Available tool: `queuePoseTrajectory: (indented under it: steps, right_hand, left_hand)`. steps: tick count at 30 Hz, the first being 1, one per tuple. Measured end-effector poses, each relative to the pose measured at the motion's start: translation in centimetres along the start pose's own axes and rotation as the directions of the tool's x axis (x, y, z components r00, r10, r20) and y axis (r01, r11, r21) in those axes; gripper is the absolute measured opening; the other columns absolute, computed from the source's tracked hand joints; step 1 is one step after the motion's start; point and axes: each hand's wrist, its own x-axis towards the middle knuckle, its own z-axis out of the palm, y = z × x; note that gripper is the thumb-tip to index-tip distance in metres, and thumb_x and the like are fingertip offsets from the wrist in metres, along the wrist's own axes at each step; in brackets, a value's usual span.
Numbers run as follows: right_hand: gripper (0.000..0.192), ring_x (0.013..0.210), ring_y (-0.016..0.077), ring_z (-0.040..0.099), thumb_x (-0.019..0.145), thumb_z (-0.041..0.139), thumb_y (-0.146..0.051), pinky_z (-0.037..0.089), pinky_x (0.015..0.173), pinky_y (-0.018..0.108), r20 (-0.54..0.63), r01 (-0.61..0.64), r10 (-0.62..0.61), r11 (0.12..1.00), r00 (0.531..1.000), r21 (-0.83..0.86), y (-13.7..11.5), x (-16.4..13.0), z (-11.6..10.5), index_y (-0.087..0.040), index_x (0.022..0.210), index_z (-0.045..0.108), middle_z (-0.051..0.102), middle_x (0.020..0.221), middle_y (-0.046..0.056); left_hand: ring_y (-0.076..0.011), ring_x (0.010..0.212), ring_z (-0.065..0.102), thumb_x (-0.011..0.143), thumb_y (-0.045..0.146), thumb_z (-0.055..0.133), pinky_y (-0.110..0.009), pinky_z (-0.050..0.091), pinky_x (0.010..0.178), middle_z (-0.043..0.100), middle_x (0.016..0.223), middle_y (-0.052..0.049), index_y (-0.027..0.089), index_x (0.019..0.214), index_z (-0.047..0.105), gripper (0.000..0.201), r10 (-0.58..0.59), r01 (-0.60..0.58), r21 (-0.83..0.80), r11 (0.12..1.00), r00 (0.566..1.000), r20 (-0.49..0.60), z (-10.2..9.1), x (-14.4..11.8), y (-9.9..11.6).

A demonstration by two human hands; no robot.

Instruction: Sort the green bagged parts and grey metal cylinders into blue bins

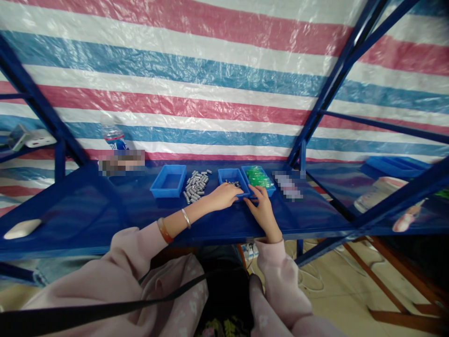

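My left hand (224, 195) is at the front of a small blue bin (231, 172) that contains small metal pieces (235, 184). Its fingers are drawn together over the front rim; what they pinch, if anything, is hidden. My right hand (262, 208) is beside that bin's front right corner, thumb and fingers apart, fingertips close to or touching the rim. Right against this bin is another blue bin (272, 192) filled with shiny green pieces (257, 177). To the left lies a loose pile of short grey metal cylinders (197, 183).
An empty blue bin (168, 193) stands left of the cylinders on the blue table (140, 210). A bottle (115, 138) is at the back left, and a white mouse-like object (23, 229) near the left edge. Blue frame posts (317, 107) rise at both sides.
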Motion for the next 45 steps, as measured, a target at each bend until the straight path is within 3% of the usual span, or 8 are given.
queuePoseTrajectory:
  steps: [5, 9, 28, 32, 36, 39, 42, 45]
  right_hand:
    - [0.040, 0.093, 0.0224, 0.062, 0.086, 0.053, -0.026, 0.058, 0.083, 0.042, -0.041, 0.024, -0.024, 1.000, 0.999, -0.006, 0.8, 0.6, 0.5, -0.020, 0.124, 0.064, 0.053, 0.117, 0.013]
    - [0.040, 0.098, 0.0233, 0.061, 0.087, 0.050, -0.023, 0.056, 0.086, 0.042, -0.041, 0.054, -0.055, 0.998, 0.998, -0.021, 0.9, 0.8, 0.6, -0.021, 0.125, 0.063, 0.056, 0.114, 0.012]
    - [0.035, 0.099, 0.0255, 0.062, 0.092, 0.042, -0.026, 0.053, 0.088, 0.042, -0.083, 0.092, -0.103, 0.987, 0.991, -0.133, 0.2, 1.3, 1.0, -0.017, 0.105, 0.073, 0.064, 0.106, 0.014]
    - [0.033, 0.102, 0.0251, 0.061, 0.092, 0.043, -0.026, 0.052, 0.090, 0.042, -0.096, 0.097, -0.109, 0.987, 0.989, -0.127, 0.3, 1.2, 1.1, -0.020, 0.106, 0.072, 0.064, 0.108, 0.013]
    - [0.033, 0.103, 0.0258, 0.061, 0.092, 0.044, -0.028, 0.052, 0.091, 0.043, -0.114, 0.093, -0.109, 0.987, 0.988, -0.131, 0.2, 1.1, 1.2, -0.020, 0.106, 0.073, 0.064, 0.108, 0.013]
    - [0.033, 0.104, 0.0255, 0.061, 0.092, 0.044, -0.027, 0.051, 0.092, 0.043, -0.119, 0.086, -0.101, 0.988, 0.988, -0.127, 0.0, 1.0, 1.2, -0.019, 0.107, 0.072, 0.064, 0.110, 0.013]
    - [0.033, 0.104, 0.0253, 0.061, 0.092, 0.044, -0.026, 0.050, 0.093, 0.043, -0.128, 0.076, -0.092, 0.989, 0.988, -0.126, 0.1, 1.0, 1.3, -0.019, 0.107, 0.073, 0.064, 0.110, 0.013]
    - [0.033, 0.102, 0.0254, 0.062, 0.092, 0.044, -0.028, 0.052, 0.090, 0.043, -0.136, 0.068, -0.084, 0.990, 0.987, -0.123, 0.3, 1.1, 1.4, -0.020, 0.104, 0.074, 0.064, 0.107, 0.013]
  left_hand:
    - [-0.0242, 0.106, 0.065, 0.085, 0.008, 0.056, -0.033, 0.047, 0.094, 0.071, 0.112, -0.010, 0.018, 0.110, 0.068, 0.030, 0.024, -0.026, -0.118, 0.993, 1.000, -0.016, 0.4, 0.8, -1.3]
    - [-0.0250, 0.107, 0.065, 0.084, 0.007, 0.057, -0.035, 0.046, 0.096, 0.071, 0.114, -0.011, 0.018, 0.114, 0.067, 0.034, 0.012, -0.015, -0.167, 0.986, 1.000, -0.020, 0.5, 1.2, -1.7]
    - [-0.0254, 0.113, 0.062, 0.084, 0.007, 0.058, -0.036, 0.043, 0.100, 0.069, 0.119, -0.009, 0.019, 0.118, 0.067, 0.037, -0.011, 0.015, -0.195, 0.981, 1.000, 0.024, 0.3, 1.9, -2.5]
    - [-0.0271, 0.114, 0.059, 0.085, 0.010, 0.057, -0.041, 0.041, 0.099, 0.068, 0.117, -0.010, 0.020, 0.116, 0.066, 0.033, -0.032, 0.035, -0.125, 0.992, 0.999, 0.026, 0.7, 1.8, -2.5]
    - [-0.0274, 0.121, 0.052, 0.086, 0.011, 0.057, -0.043, 0.034, 0.102, 0.063, 0.123, -0.011, 0.020, 0.122, 0.059, 0.038, -0.028, 0.028, 0.023, 0.999, 1.000, -0.003, 0.6, 0.7, -2.1]
    - [-0.0263, 0.118, 0.053, 0.088, 0.019, 0.059, -0.042, 0.032, 0.101, 0.063, 0.121, -0.010, 0.019, 0.119, 0.060, 0.031, -0.047, 0.049, 0.067, 0.997, 0.998, -0.036, -0.6, -0.8, -1.9]
    - [-0.0265, 0.117, 0.053, 0.090, 0.029, 0.058, -0.041, 0.031, 0.101, 0.062, 0.121, -0.010, 0.019, 0.117, 0.062, 0.029, -0.117, 0.126, 0.075, 0.989, 0.987, -0.108, -2.3, -2.7, -2.3]
    - [-0.0275, 0.123, 0.050, 0.093, 0.036, 0.054, -0.043, 0.028, 0.104, 0.058, 0.129, -0.010, 0.021, 0.121, 0.060, 0.033, -0.239, 0.261, 0.085, 0.961, 0.948, -0.209, -3.8, -5.1, -3.3]
